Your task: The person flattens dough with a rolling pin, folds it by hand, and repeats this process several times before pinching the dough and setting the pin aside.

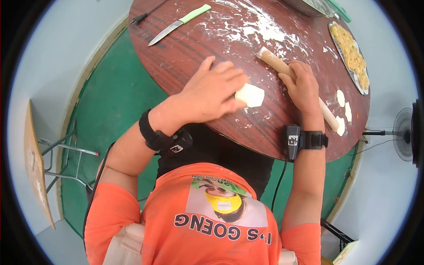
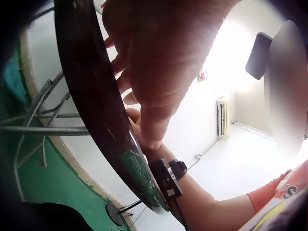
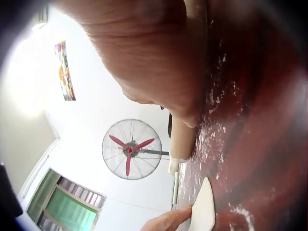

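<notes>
My right hand [image 1: 304,88] curls round a wooden rolling pin [image 1: 329,115], which lies slantwise on the dark red table with its floured end pointing away. To its left, my left hand [image 1: 214,92] holds the edge of a flat, pale dough wrapper [image 1: 251,95] between thumb and fingers. In the right wrist view a left fingertip [image 3: 180,215] meets the rim of the dough wrapper [image 3: 204,207], and the rolling pin [image 3: 184,137] runs out from under the right palm. The left wrist view shows the left hand [image 2: 154,57] over the table edge, with the dough hidden.
A knife [image 1: 179,25] with a green handle lies at the far left, near a black plug [image 1: 140,18]. Flour [image 1: 256,26] covers the far middle. Several small dough pieces [image 1: 340,98] lie right of the pin, and a plate [image 1: 365,92] of yellowish food stands near the right rim.
</notes>
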The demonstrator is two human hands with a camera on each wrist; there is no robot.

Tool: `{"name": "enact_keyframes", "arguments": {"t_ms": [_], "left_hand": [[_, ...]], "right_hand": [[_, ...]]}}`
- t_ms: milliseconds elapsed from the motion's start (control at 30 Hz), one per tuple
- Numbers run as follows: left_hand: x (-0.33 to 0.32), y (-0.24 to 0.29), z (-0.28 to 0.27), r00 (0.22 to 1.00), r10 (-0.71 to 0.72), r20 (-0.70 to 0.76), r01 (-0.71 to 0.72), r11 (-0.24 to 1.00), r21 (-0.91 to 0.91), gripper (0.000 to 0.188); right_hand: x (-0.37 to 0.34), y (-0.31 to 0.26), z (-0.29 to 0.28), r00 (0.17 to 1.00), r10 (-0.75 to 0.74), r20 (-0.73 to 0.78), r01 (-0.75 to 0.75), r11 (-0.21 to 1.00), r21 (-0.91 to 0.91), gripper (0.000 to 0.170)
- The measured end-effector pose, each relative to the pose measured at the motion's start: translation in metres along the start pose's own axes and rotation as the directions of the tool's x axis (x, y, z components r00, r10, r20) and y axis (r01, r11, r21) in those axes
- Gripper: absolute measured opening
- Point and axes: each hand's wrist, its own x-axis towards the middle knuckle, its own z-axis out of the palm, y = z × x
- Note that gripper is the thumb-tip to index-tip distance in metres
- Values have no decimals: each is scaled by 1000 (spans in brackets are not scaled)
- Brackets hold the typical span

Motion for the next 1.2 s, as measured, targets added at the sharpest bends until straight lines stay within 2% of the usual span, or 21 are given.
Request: {"name": "enact_keyframes", "arguments": {"t_ms": [33, 133, 367, 433, 533, 633, 767, 967, 1033, 1067, 1133, 1200], "left_hand": [[5, -4, 0, 1000, 3, 9, -3, 1000, 2, 39], [19, -14, 4, 999, 39, -29, -38, 999, 39, 20], [59, -2, 2, 992, 79, 97, -80, 997, 0, 20], [69, 3, 7, 971, 155, 184, -155, 988, -14, 19], [74, 3, 15, 957, 213, 198, -210, 977, -36, 17], [76, 1, 13, 957, 208, 202, -194, 977, -85, 15], [78, 5, 7, 936, 231, 265, -221, 973, -65, 13], [79, 6, 1, 937, 199, 286, -163, 976, -145, 11], [76, 2, 1, 962, 167, 216, -96, 948, -303, 8], [74, 1, -1, 960, 171, 222, -99, 948, -302, 8], [70, -1, -5, 963, -28, 269, 168, 841, -515, 6], [68, 1, -9, 959, -44, 281, 185, 848, -497, 5]], "right_hand": [[-2, 0, 0, 1000, 8, -3, -8, 1000, 5, 23], [0, 1, 1, 1000, 27, 6, -27, 1000, 6, 23], [-3, 6, 2, 996, 88, -22, -89, 996, -20, 24], [-4, 9, 2, 995, 97, -34, -98, 995, -18, 24], [-6, 8, 2, 993, 100, -64, -98, 995, 22, 24], [-8, 9, 3, 991, 99, -94, -95, 994, 45, 22], [-7, 9, 1, 995, 92, -47, -90, 994, 56, 21], [-9, 10, 0, 994, 91, -58, -88, 994, 66, 19], [-10, 11, 1, 993, 102, -59, -97, 993, 69, 19], [-10, 12, 1, 994, 93, -60, -88, 993, 77, 18], [-10, 12, 1, 994, 86, -64, -80, 993, 88, 18], [-10, 12, 2, 994, 94, -64, -89, 993, 71, 18]]}}
